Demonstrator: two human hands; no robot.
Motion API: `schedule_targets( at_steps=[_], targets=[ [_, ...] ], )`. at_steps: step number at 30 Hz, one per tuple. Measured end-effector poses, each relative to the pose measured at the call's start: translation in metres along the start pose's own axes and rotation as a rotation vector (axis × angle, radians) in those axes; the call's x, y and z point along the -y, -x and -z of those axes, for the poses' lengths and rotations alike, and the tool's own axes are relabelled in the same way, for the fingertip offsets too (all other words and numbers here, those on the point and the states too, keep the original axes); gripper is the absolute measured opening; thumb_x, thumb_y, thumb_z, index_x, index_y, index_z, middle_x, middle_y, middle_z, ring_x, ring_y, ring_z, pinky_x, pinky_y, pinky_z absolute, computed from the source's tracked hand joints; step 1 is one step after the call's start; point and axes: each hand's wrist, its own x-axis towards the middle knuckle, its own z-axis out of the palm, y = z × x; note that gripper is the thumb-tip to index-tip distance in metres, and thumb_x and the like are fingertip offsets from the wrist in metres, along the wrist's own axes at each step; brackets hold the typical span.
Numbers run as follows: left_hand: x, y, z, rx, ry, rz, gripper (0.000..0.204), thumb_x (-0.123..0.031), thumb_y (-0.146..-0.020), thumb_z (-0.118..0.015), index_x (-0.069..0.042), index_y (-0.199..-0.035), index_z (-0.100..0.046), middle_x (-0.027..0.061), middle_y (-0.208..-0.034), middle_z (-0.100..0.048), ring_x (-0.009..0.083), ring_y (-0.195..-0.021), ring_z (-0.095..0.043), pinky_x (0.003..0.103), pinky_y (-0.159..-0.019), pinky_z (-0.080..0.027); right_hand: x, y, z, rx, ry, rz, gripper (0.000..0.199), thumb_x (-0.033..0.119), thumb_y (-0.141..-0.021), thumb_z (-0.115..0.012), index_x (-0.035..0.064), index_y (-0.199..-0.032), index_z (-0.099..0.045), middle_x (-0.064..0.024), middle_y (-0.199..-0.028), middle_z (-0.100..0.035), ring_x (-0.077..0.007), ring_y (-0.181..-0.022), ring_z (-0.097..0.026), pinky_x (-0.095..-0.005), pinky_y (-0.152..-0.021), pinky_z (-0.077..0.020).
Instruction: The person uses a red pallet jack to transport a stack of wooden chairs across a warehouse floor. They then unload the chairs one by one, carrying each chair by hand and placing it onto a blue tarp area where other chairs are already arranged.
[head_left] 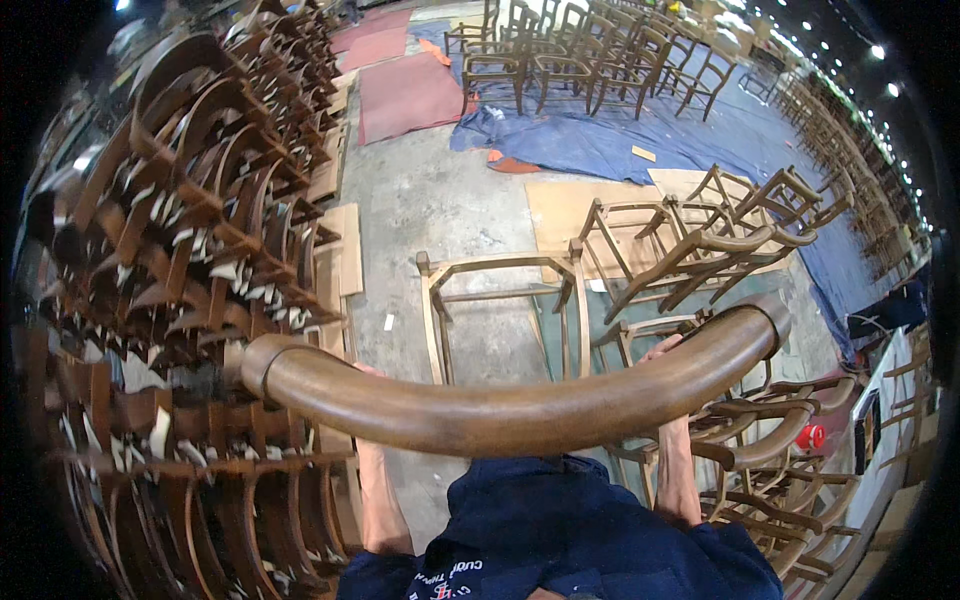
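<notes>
Curved wooden rail (510,400) spans the centre of the view, held level close below the camera. Left hand (366,372) grips it from behind near the 9 o'clock end; right hand (668,346) grips it toward 3 o'clock, fingertips showing over the top edge. Stacked bent-wood parts (190,230) fill the 9 o'clock side. Bare chair frames (500,300) stand at 12 o'clock on the concrete floor (430,200).

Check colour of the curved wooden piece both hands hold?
Medium brown, glossy stained finish, on the curved wooden piece; only the head view shows it.
</notes>
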Motion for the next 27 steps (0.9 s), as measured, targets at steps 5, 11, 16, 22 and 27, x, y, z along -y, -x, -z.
schedule_targets(
  at_steps=[5,11,16,22,27],
  targets=[
    [0.004,-0.138,-0.069,0.154,0.109,-0.014,0.025,-0.03,-0.095,-0.056,-0.006,-0.09,-0.054,0.0095,-0.083,-0.061,0.014,-0.071,-0.059,0.027,-0.065,-0.052,-0.034,-0.133,-0.026,-0.003,-0.537,-0.247,0.031,0.019,-0.097,-0.057,0.0197,-0.127,-0.051,-0.0016,-0.103,-0.054,-0.0162,-0.093,-0.054,-0.0315,-0.084,-0.0462],
    [0.044,-0.315,-0.184,0.186,-0.014,-0.001,0.027,-0.028,-0.098,-0.053,-0.006,-0.114,-0.052,0.0083,-0.102,-0.06,0.0178,-0.09,-0.058,0.034,-0.081,-0.05,-0.084,-0.339,-0.073,-0.131,-0.427,0.12,0.059,0.023,-0.086,-0.066,0.0037,-0.137,-0.042,-0.0107,-0.127,-0.054,-0.0221,-0.113,-0.054,-0.0367,-0.1,-0.0438],
    [0.05,-0.48,-0.288,0.19,-0.077,-0.062,0.027,-0.027,-0.097,-0.054,-0.006,-0.114,-0.054,0.0087,-0.103,-0.061,0.0186,-0.091,-0.059,0.035,-0.082,-0.049,-0.089,-0.532,-0.094,-0.095,-0.276,0.128,0.055,0.012,-0.08,-0.062,-0.0001,-0.131,-0.044,-0.0103,-0.119,-0.057,-0.0213,-0.109,-0.056,-0.0351,-0.094,-0.0448],
    [0.072,-0.624,-0.392,0.174,-0.064,-0.113,0.027,-0.027,-0.097,-0.055,-0.006,-0.114,-0.056,0.0091,-0.104,-0.062,0.0195,-0.092,-0.059,0.035,-0.083,-0.049,-0.114,-0.709,-0.118,-0.09,-0.409,0.293,0.057,0.025,-0.087,-0.066,0.0041,-0.135,-0.043,-0.0096,-0.125,-0.055,-0.0227,-0.114,-0.054,-0.0385,-0.097,-0.046],
    [0.112,-0.739,-0.485,0.191,-0.052,-0.133,0.026,-0.026,-0.097,-0.055,-0.006,-0.114,-0.058,0.0095,-0.105,-0.062,0.0203,-0.093,-0.059,0.036,-0.084,-0.049,-0.065,-0.831,-0.13,0.249,-0.465,0.111,0.023,0.023,-0.096,-0.06,0.0029,-0.102,-0.053,-0.0144,-0.098,-0.06,-0.022,-0.096,-0.059,-0.0398,-0.087,-0.0517]
  ],
)
